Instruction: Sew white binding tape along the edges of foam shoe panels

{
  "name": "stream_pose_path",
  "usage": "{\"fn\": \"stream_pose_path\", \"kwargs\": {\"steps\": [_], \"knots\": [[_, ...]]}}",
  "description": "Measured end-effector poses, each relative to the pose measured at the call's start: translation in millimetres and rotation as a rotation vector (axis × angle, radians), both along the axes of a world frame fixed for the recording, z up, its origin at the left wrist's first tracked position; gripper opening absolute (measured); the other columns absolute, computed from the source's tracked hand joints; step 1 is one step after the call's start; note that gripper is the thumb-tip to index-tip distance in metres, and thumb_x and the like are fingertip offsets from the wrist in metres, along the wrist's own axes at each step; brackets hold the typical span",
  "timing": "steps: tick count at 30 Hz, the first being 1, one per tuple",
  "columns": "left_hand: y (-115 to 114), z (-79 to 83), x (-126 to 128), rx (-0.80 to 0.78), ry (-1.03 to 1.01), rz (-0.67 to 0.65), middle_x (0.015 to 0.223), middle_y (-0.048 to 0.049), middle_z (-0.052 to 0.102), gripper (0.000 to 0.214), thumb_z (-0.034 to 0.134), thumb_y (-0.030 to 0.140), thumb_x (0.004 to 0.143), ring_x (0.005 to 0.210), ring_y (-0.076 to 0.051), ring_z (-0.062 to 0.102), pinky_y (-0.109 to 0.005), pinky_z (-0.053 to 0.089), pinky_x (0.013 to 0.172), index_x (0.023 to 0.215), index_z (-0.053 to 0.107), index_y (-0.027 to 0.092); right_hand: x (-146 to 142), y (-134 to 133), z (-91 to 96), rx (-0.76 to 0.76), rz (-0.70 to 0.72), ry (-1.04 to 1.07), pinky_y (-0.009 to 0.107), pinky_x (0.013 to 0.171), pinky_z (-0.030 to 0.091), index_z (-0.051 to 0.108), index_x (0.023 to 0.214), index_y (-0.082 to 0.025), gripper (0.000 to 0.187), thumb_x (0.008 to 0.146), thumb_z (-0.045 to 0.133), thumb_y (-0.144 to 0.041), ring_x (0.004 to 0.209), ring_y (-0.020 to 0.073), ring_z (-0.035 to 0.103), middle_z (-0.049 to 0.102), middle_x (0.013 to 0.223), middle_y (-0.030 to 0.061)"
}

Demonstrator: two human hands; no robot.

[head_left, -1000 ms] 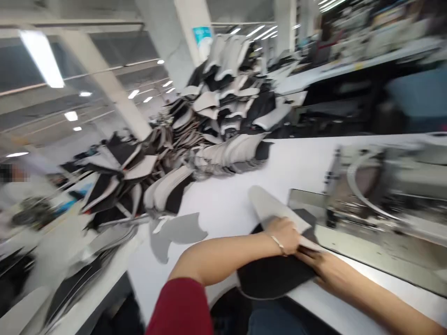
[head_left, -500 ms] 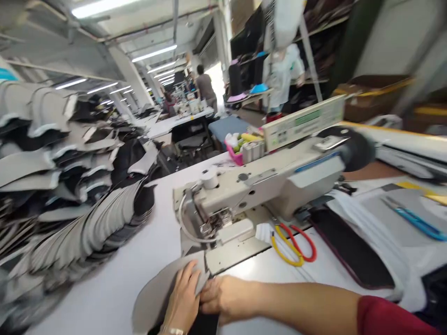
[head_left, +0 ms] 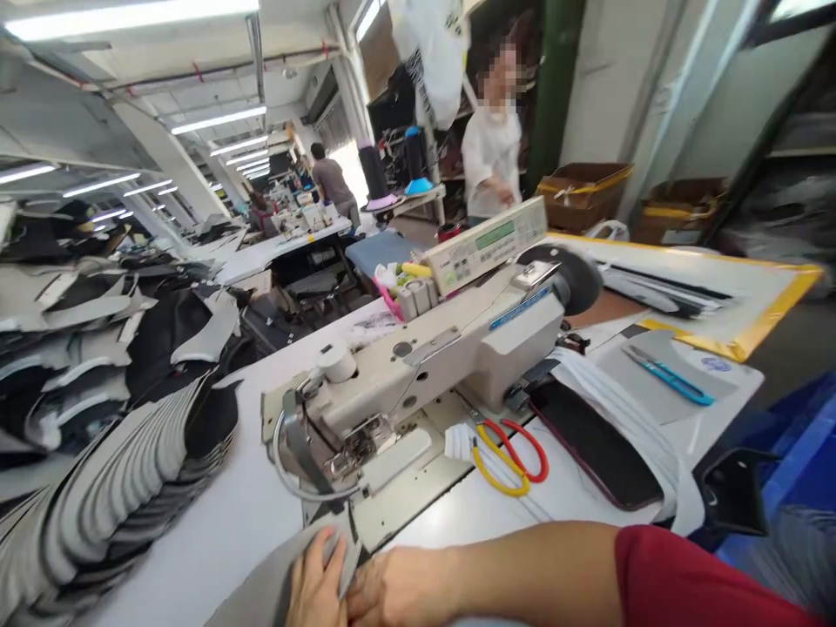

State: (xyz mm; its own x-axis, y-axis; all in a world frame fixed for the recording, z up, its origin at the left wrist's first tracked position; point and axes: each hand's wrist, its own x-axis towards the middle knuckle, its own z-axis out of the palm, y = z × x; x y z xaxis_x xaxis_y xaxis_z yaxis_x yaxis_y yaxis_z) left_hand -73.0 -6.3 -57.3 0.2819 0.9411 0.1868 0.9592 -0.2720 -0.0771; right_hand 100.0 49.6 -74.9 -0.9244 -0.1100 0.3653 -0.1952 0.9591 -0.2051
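Note:
A grey curved fabric piece (head_left: 278, 575) with a dark underside lies at the bottom, its tip by the sewing machine's bed plate (head_left: 385, 522). My left hand (head_left: 317, 579) grips it from above, fingers bent over its edge. Right beside it, my right hand (head_left: 392, 583) has its fingers closed at the same edge; its fingertips are partly hidden behind the fabric. Just beyond both hands stands the sewing machine (head_left: 418, 366), with its needle area (head_left: 356, 448) apart from my fingers.
Stacked grey pieces (head_left: 131, 470) line the left side. Scissors (head_left: 509, 453) with red and yellow handles lie right of the machine, near a dark phone-like slab (head_left: 594, 444), white strips (head_left: 614, 409) and blue snips (head_left: 672, 379). A blue crate (head_left: 797, 470) stands at right. A person (head_left: 493, 148) stands behind.
The view has swung right, so the machine and table sit further left. Both hands stay at the fabric, now lower in the picture. The person in white has become plainer to see.

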Motion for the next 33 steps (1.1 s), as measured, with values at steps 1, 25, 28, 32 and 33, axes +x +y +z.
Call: {"fn": "stream_pose_path", "kwargs": {"steps": [1,25,28,32,33], "knots": [[-3,6.3,4,-0.054,-0.007,0.032,0.115,-0.0087,0.054,0.044,0.041,0.006,0.069,0.097,-0.020,0.054,-0.030,0.048,0.082,0.107,0.060,0.019,6,-3,10.9,0.023,0.000,0.042,0.021,0.098,0.030,0.054,0.083,-0.020,0.025,0.086,0.030,-0.026,0.108,0.0136,0.044,0.059,0.099,0.0038],[-3,32.8,40,-0.244,-0.137,0.209,0.126,-0.0090,0.042,0.055,0.033,-0.004,0.068,0.102,-0.022,0.042,-0.036,0.040,0.091,0.116,0.052,0.014,17,-14,34.2,-0.080,-0.091,-0.053,0.025,0.088,0.034,0.056,0.101,-0.009,0.029,0.075,0.058,-0.022,0.092,0.0177,0.049,0.060,0.098,0.0069],[1,37.0,47,-0.293,-0.125,0.222,0.127,-0.0089,0.042,0.052,0.035,-0.001,0.070,0.104,-0.022,0.041,-0.034,0.039,0.092,0.117,0.051,0.014,21,-12,40.7,-0.055,-0.117,-0.068,0.024,0.085,0.036,0.059,0.095,-0.010,0.023,0.075,0.060,-0.022,0.087,0.0159,0.050,0.061,0.091,0.0050],[10,41.7,62,-0.331,-0.081,0.279,0.124,-0.0107,0.044,0.047,0.037,0.002,0.073,0.105,-0.023,0.041,-0.035,0.037,0.094,0.117,0.051,0.012,30,-3,47.9,-0.047,-0.143,-0.112,0.023,0.075,0.040,0.061,0.082,-0.013,0.011,0.075,0.059,-0.022,0.077,0.0145,0.051,0.061,0.080,0.0030],[13,42.2,66,-0.329,-0.075,0.286,0.123,-0.0111,0.045,0.047,0.037,0.003,0.074,0.105,-0.023,0.041,-0.034,0.037,0.094,0.117,0.051,0.012,33,0,49.2,-0.050,-0.141,-0.123,0.023,0.073,0.040,0.060,0.080,-0.013,0.010,0.074,0.060,-0.021,0.076,0.0144,0.051,0.061,0.078,0.0027]]}}
